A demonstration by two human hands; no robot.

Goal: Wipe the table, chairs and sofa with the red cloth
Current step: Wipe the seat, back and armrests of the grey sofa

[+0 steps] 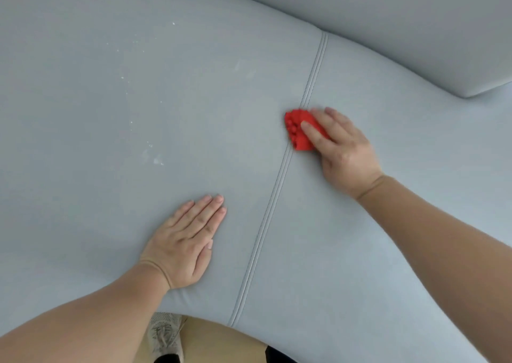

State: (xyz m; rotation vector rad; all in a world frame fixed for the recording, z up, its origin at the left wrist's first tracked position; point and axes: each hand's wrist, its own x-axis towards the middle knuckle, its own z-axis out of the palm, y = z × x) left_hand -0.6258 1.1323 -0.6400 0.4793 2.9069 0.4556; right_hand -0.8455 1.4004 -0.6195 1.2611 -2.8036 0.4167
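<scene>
Centre right, cloth (297,132) is gripped on the sofa (138,57) by right hand (343,149) fingers (333,120); left hand (185,240) is laid flat, fingers straight.

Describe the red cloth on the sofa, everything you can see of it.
The bright red cloth has a knobbly, bobbled pile and is bunched into a small wad. It lies on the pale grey, leather-like sofa seat, right on its double-stitched seam. The right hand holds it down with one digit across its top and hides the part under the palm. Motion blur softens its edges.
</scene>
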